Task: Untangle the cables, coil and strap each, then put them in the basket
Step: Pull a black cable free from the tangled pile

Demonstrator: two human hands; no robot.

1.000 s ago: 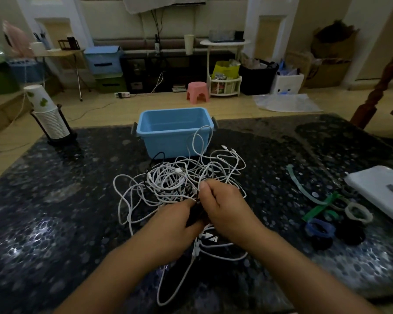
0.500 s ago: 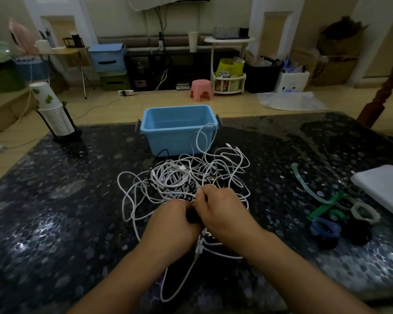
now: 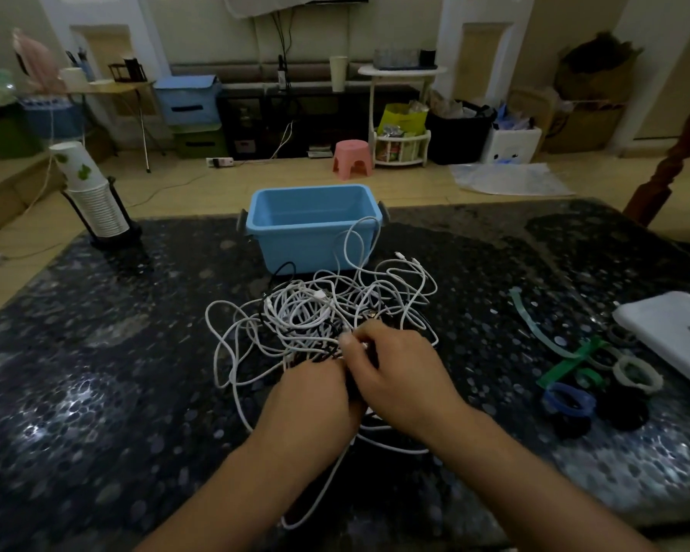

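Observation:
A tangle of white and black cables (image 3: 315, 312) lies in the middle of the dark speckled table (image 3: 96, 372), just in front of an empty light-blue basket (image 3: 311, 225). One white loop leans against the basket's front wall. My left hand (image 3: 311, 404) and my right hand (image 3: 391, 376) meet at the near edge of the tangle, fingers curled on cable strands there. The right thumb and fingers pinch a white strand. A white cable end trails toward me between my forearms. Several straps (image 3: 570, 368), green, blue, white and black, lie to the right.
A white flat box (image 3: 670, 332) sits at the table's right edge beyond the straps. A stack of paper cups in a black holder (image 3: 96, 205) stands at the far left corner. Behind the table is wooden floor with a pink stool (image 3: 351, 157) and shelves.
Both hands have stayed together at the tangle's near edge, shifting slightly forward into the cables. The pile has barely moved.

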